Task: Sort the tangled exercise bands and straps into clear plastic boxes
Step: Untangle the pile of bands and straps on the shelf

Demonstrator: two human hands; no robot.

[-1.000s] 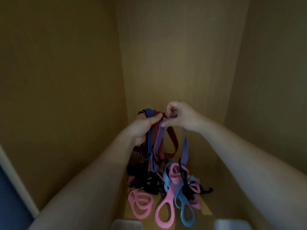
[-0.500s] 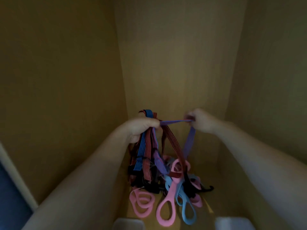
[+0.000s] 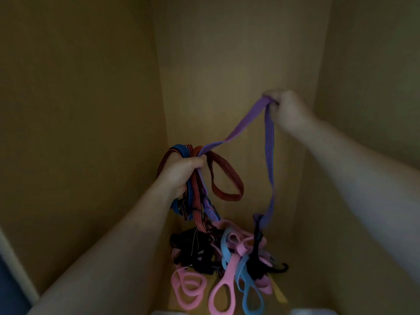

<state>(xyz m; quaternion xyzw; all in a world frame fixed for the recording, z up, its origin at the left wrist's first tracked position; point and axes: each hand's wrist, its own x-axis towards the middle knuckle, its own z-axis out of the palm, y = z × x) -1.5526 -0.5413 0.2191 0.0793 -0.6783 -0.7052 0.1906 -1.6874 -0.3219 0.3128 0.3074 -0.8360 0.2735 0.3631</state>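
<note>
My left hand (image 3: 181, 172) grips a bunch of red and blue striped straps (image 3: 223, 178) held up above the pile. My right hand (image 3: 284, 108) pinches a purple strap (image 3: 269, 155), raised high to the right; one end of it runs back into my left fist and the other hangs down to the pile. On the wooden floor below lies a tangle of pink bands (image 3: 188, 285), light blue bands (image 3: 250, 298) and black straps (image 3: 191, 248).
Wooden panels close in on the left (image 3: 79, 133), back (image 3: 238, 76) and right (image 3: 375, 87). Two pale box edges (image 3: 163, 312) show at the bottom of the view, mostly cut off.
My right hand has moved up and to the right, drawing the purple strap out of the bunch. My left hand stays gripping the striped straps.
</note>
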